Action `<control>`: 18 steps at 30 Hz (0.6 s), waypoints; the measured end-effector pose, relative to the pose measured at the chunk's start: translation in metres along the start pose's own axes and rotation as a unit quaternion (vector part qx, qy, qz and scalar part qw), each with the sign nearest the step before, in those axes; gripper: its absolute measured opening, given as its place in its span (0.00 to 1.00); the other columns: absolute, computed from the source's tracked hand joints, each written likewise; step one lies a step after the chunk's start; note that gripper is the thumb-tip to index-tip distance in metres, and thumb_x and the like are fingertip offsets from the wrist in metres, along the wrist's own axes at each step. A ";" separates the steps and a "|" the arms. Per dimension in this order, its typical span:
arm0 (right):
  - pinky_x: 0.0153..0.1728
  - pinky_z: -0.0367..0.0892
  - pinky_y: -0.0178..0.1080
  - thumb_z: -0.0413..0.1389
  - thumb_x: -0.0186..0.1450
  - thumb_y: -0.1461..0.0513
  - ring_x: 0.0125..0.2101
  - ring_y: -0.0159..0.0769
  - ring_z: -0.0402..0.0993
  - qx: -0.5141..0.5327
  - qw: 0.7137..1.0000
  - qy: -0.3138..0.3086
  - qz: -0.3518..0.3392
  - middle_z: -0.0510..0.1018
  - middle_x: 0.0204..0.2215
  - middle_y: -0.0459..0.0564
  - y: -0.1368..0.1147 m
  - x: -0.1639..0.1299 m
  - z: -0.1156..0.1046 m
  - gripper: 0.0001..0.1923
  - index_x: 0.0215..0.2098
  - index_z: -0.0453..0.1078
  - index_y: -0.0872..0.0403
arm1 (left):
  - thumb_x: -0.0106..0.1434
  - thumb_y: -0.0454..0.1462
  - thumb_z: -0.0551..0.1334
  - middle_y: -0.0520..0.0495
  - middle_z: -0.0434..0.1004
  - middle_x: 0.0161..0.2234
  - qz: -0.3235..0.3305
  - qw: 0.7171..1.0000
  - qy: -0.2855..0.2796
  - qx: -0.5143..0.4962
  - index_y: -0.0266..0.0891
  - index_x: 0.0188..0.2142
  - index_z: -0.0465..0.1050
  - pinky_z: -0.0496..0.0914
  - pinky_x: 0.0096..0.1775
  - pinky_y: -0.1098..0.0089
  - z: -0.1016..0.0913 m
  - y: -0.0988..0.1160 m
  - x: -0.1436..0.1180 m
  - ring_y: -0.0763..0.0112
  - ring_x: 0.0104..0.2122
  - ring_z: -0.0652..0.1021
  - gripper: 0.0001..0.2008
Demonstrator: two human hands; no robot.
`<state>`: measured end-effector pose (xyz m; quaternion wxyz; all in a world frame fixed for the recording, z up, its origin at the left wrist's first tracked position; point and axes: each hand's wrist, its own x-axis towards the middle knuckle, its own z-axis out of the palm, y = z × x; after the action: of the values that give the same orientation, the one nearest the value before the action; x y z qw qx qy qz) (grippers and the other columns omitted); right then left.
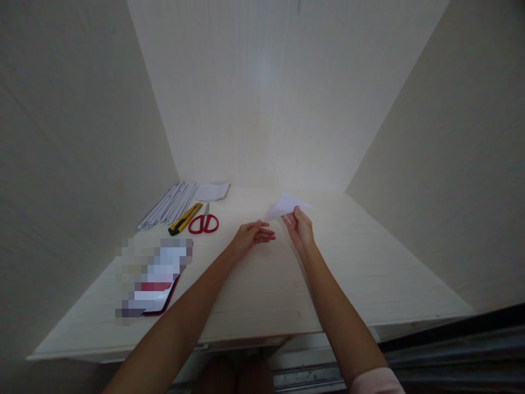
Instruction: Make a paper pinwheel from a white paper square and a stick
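A white piece of paper is held a little above the table, near the middle. My right hand pinches its right edge between thumb and fingers. My left hand hovers just left of and below the paper, apart from it. Its fingers point to the right, loosely stretched, with nothing in them. Left of that hand lie red-handled scissors, blades pointing to the back. A yellow and black box cutter rests beside them.
Behind the cutter lie several folded strips of white paper and a small stack of white paper. A phone in a dark red case, partly pixelated, lies at the left front. Panels enclose the pale table at the back and both sides.
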<state>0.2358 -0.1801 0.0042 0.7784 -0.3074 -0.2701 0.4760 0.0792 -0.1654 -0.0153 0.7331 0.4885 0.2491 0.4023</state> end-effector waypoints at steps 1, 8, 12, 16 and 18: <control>0.44 0.67 0.41 0.59 0.51 0.58 0.35 0.31 0.72 0.000 1.000 -0.007 0.005 0.76 0.31 0.46 0.001 -0.001 0.001 0.09 0.29 0.68 0.53 | 0.54 0.45 0.59 0.38 0.76 0.32 0.010 1.000 -0.010 -0.014 0.31 0.38 0.69 0.69 0.36 0.67 0.003 0.000 0.000 0.65 0.32 0.77 0.18; 0.42 0.68 0.39 0.61 0.48 0.61 0.30 0.29 0.72 -0.004 0.996 -0.067 0.062 0.76 0.26 0.44 0.012 -0.007 0.007 0.07 0.23 0.68 0.54 | 0.50 0.41 0.62 0.41 0.77 0.29 0.079 0.993 0.089 0.007 0.30 0.29 0.71 0.69 0.32 0.71 0.006 0.002 0.002 0.69 0.28 0.77 0.13; 0.43 0.66 0.39 0.62 0.48 0.62 0.29 0.31 0.73 -0.033 0.988 -0.101 0.110 0.77 0.24 0.46 0.016 -0.010 0.006 0.07 0.22 0.69 0.56 | 0.48 0.40 0.64 0.41 0.77 0.30 0.115 0.986 0.119 0.035 0.31 0.33 0.70 0.69 0.31 0.71 0.000 0.005 0.003 0.68 0.29 0.77 0.15; 0.47 0.62 0.41 0.60 0.49 0.62 0.39 0.34 0.72 -0.028 0.984 -0.143 0.099 0.77 0.36 0.48 0.016 -0.014 0.009 0.07 0.28 0.72 0.54 | 0.48 0.38 0.64 0.43 0.77 0.34 0.129 0.985 0.110 -0.044 0.34 0.39 0.67 0.69 0.33 0.71 0.000 0.006 0.002 0.67 0.34 0.77 0.19; 0.48 0.61 0.41 0.60 0.48 0.63 0.43 0.35 0.69 -0.024 0.985 -0.154 0.071 0.75 0.41 0.47 0.016 -0.016 0.011 0.08 0.29 0.72 0.51 | 0.50 0.39 0.63 0.42 0.76 0.36 0.114 0.987 0.078 -0.080 0.34 0.39 0.68 0.69 0.35 0.71 0.002 0.006 0.002 0.67 0.36 0.76 0.17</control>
<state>0.2125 -0.1865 -0.0021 0.6842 -0.2678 -0.3757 0.5648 0.0798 -0.1631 -0.0086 0.6978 0.4203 0.2155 0.5386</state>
